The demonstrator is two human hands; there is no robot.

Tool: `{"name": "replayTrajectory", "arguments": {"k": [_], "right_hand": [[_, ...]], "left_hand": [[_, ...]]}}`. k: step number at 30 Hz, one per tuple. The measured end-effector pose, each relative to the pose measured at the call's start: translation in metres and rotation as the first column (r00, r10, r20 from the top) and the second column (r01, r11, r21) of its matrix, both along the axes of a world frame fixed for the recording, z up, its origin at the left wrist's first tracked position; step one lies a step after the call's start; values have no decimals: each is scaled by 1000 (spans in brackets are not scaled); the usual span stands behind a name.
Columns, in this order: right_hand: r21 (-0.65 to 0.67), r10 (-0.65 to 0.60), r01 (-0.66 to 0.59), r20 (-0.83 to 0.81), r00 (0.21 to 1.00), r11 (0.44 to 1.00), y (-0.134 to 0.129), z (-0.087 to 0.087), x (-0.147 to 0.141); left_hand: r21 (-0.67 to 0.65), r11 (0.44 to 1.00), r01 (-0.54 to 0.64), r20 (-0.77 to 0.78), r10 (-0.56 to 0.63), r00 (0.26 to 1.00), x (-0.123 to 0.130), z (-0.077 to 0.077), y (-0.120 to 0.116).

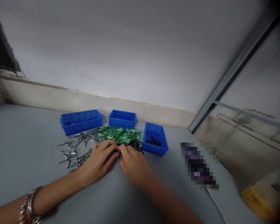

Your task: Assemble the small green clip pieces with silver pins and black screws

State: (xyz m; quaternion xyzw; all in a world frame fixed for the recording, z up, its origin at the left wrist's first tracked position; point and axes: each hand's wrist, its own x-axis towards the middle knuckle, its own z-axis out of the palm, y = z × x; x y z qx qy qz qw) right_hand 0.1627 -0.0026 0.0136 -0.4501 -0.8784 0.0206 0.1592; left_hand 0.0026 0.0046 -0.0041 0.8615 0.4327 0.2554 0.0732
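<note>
My left hand [102,158] and my right hand [133,161] meet at the near side of a heap of small parts. The fingers of both are curled and pinched together, and whatever sits between them is too hidden to name. Left of my left hand lie many thin metal rods [71,152], scattered on the table. Just beyond my fingers is a pile of green plastic pieces [119,133] that look like small packets. Small black parts [136,145] lie in a heap beside my right hand.
A long blue bin [82,126] with a few rods stands back left. A second blue bin [122,124] stands behind the green pile. A third blue bin [156,151] at right holds black parts. A blurred-out object [198,168] with a white cable [216,203] lies further right.
</note>
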Motion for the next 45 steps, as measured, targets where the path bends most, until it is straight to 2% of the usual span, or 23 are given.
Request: {"name": "replayTrajectory", "arguments": {"k": [7, 16, 21, 26, 31, 35, 40, 45], "right_hand": [[-21, 65, -67, -60, 996, 998, -1, -1, 1], [-61, 54, -56, -42, 998, 997, -4, 2, -1], [-57, 80, -83, -54, 995, 995, -5, 3, 0], [-93, 80, -97, -177, 981, 991, -4, 2, 0], [-177, -38, -52, -469, 882, 983, 4, -6, 5], [-254, -51, -133, -606, 794, 958, 9, -9, 7], [-305, -8, -293, -704, 710, 906, 12, -6, 7], [-427, -113, -362, -761, 639, 829, 14, -4, 7]], "left_hand": [[-40, 998, 50, 0, -50, 999, 0, 1, 0], [-38, 999, 2, -13, -3, 1000, -2, -1, 2], [-65, 997, 48, 6, -48, 999, -1, 1, 1], [-73, 992, 98, 60, -94, 994, -1, 5, 0], [6, 999, 36, 277, -37, 960, -3, 5, 3], [33, 999, 2, 413, -15, 911, -4, 3, 5], [13, 999, 35, 459, -37, 888, -3, 5, 4], [6, 999, 37, 467, -36, 883, -4, 6, 2]]}}
